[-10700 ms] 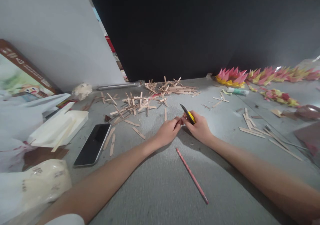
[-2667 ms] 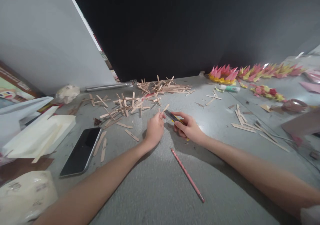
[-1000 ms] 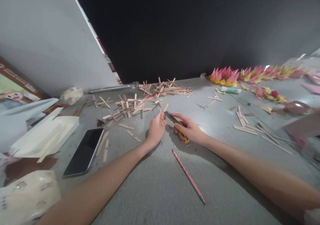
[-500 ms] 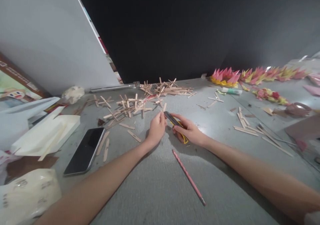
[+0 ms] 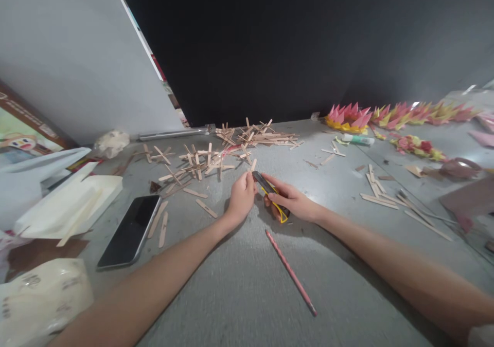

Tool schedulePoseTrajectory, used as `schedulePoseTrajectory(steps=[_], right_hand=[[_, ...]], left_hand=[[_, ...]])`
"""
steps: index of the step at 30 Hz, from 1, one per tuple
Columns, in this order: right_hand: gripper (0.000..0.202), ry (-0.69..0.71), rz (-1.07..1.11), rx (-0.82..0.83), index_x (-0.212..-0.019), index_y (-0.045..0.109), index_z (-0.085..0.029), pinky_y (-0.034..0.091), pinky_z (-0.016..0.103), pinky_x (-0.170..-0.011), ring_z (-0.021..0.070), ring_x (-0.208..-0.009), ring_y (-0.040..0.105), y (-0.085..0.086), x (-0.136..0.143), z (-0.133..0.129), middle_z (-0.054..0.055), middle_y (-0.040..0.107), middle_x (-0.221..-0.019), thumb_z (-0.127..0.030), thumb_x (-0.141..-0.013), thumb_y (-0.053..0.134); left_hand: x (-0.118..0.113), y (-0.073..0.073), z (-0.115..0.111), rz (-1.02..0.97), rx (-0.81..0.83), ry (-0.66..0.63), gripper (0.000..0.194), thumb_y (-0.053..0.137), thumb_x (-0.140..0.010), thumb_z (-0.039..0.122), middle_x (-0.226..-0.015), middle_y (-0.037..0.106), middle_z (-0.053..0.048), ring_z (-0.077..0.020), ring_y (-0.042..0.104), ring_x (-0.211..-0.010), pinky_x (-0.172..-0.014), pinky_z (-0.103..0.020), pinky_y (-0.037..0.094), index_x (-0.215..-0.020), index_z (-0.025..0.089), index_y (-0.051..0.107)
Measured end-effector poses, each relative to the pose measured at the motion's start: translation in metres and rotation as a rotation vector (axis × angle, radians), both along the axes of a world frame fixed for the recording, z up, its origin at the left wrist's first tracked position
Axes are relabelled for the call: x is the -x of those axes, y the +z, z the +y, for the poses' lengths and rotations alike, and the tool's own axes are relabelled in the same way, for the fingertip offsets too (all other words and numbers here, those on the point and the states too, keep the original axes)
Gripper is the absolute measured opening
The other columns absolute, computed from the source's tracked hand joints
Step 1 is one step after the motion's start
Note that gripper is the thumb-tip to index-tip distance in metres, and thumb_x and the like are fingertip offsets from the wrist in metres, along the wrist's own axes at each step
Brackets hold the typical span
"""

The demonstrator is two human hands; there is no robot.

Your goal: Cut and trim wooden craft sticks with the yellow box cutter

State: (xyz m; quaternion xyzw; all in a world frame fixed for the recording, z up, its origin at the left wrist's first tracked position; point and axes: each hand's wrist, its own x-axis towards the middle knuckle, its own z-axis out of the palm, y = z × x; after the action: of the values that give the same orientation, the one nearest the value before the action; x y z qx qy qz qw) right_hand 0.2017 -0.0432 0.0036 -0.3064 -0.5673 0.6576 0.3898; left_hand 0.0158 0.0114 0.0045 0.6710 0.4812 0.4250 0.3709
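My left hand (image 5: 242, 197) pinches a wooden stick (image 5: 253, 165), whose pale end sticks up past the fingertips. Wrapped in my right hand (image 5: 291, 201) is a black and yellow utility knife (image 5: 273, 195); its front end meets the stick at my left fingertips. The blade itself is too small to make out. Below both hands a pink pencil (image 5: 291, 272) lies slanted on the grey table (image 5: 216, 295). Beyond them spreads a pile of wooden sticks (image 5: 270, 139), some joined into crosses.
At the left lie a black phone (image 5: 129, 231), a white tray (image 5: 104, 190) and plastic bags. To the right are loose sticks (image 5: 380, 200), a glue tube (image 5: 358, 140), a tape roll (image 5: 461, 168) and pink-yellow paper flowers (image 5: 349, 118). A dark panel (image 5: 270, 49) stands behind.
The knife in my right hand has tilted slightly and moved a little to the left. My left hand still grips the stick in nearly the same spot.
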Motion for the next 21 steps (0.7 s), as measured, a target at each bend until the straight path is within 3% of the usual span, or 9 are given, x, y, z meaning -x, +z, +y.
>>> schedulePoseTrajectory(steps=[9,14,21], right_hand=[[0.072,-0.129,-0.010,-0.026,-0.168,0.033,-0.026,0.046,0.022,-0.050,0.0081,-0.053,0.057,-0.0015,0.0015,-0.0005,-0.003,0.064,-0.085,-0.033,-0.103,0.064],[0.072,-0.164,-0.110,-0.099,-0.169,0.033,-0.023,0.042,0.022,-0.052,0.0104,-0.054,0.048,0.0043,0.0024,-0.0049,-0.007,0.053,-0.067,-0.031,-0.103,0.061],[0.073,-0.149,-0.169,-0.146,-0.170,0.032,-0.025,0.038,0.022,-0.054,0.0103,-0.058,0.042,0.0059,0.0013,-0.0061,-0.006,0.052,-0.072,-0.030,-0.102,0.060]], left_hand=[[-0.0011,0.0020,0.0002,-0.079,0.041,-0.031,0.046,0.037,-0.109,0.048,-0.057,0.049,0.004,-0.0130,0.045,-0.052,-0.058,-0.028,0.036,-0.072,0.023,0.045],[-0.0021,0.0016,0.0006,-0.116,0.073,-0.042,0.041,0.038,-0.109,0.047,-0.054,0.048,0.005,-0.0125,0.043,-0.049,-0.056,-0.027,0.034,-0.077,0.022,0.049],[-0.0020,0.0010,0.0005,-0.130,0.081,-0.039,0.039,0.039,-0.108,0.046,-0.054,0.048,0.005,-0.0123,0.044,-0.049,-0.056,-0.027,0.035,-0.079,0.022,0.050]])
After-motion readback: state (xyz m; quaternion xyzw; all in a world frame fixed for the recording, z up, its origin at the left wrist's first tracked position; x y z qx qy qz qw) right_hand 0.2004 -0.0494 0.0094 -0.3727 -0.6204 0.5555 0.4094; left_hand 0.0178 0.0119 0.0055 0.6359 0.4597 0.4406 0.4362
